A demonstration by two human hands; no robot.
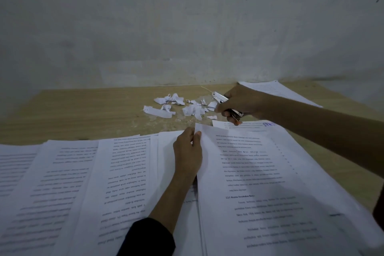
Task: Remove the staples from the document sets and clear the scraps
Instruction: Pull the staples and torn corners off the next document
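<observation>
Left hand (188, 151): thumb on top and fingers beneath, pinching the upper left corner of the top page of the document set (270, 183). The corner is lifted and curls up off the stack.
Right hand (241, 104): palm down, fingers curled round a small metal tool (220, 97). It is held over the worktop just beyond the set's far edge, with the forearm reaching in from the right.
Metal tool: silvery. One end pokes out past the knuckles toward the scraps, and another part shows under the fingers. Exact type unclear.
Document set: printed pages lying near right on the worktop, text upright to the viewer. A sheet with a blue heading (249, 125) peeks out at its far edge.
Scraps (178, 106): loose heap of torn white paper bits mid-worktop, just left of the right hand and apart from the pages.
Spread sheets (83, 183): printed pages overlapped fanwise left of the left hand, some with text upside down.
Far sheet (278, 91): printed page at back right by the wall, behind the right hand.
Worktop (83, 110): pale wood grain, meeting a grey wall (187, 27).
Sleeve (149, 237): dark cuff on the left forearm, at the bottom edge.
</observation>
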